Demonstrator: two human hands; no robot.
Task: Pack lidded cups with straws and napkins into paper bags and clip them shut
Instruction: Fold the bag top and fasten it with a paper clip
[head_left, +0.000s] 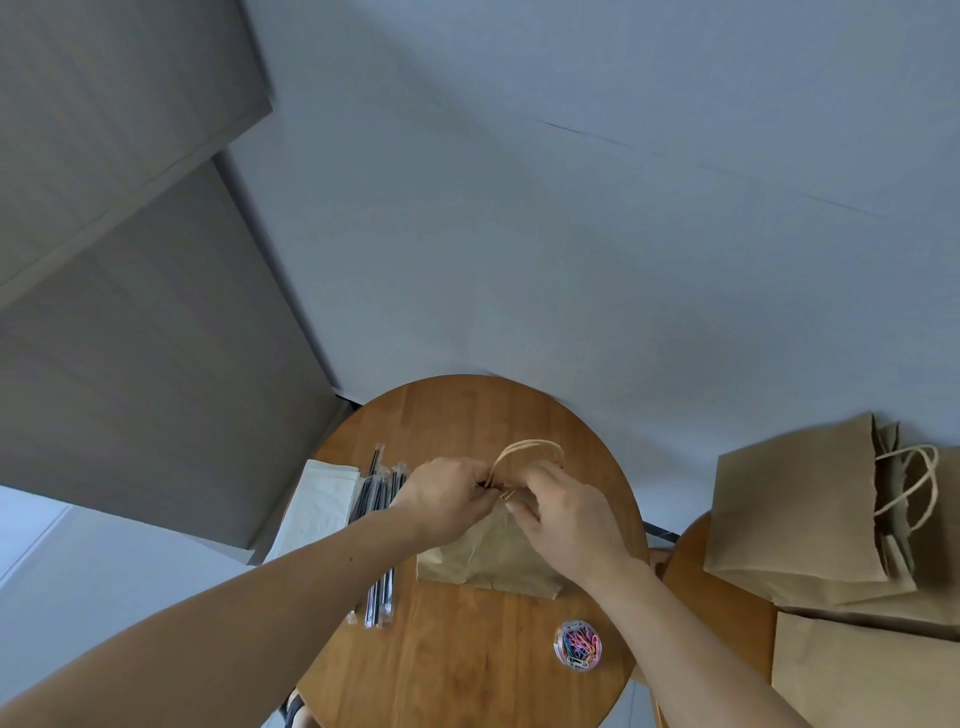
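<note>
Brown bag (488, 564) stands in the middle of the table (467, 670), left hand (448, 500) and right hand (569, 522) both pinching its top, a clip (506, 494) between their fingertips.

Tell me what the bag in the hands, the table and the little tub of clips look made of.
The bag looks like matte brown kraft paper, creased, its twisted cord handles probably paper too. The table looks like wood or veneer: warm grain lines, faint sheen. The tub is clear, likely plastic; coloured clips show through it.
</note>
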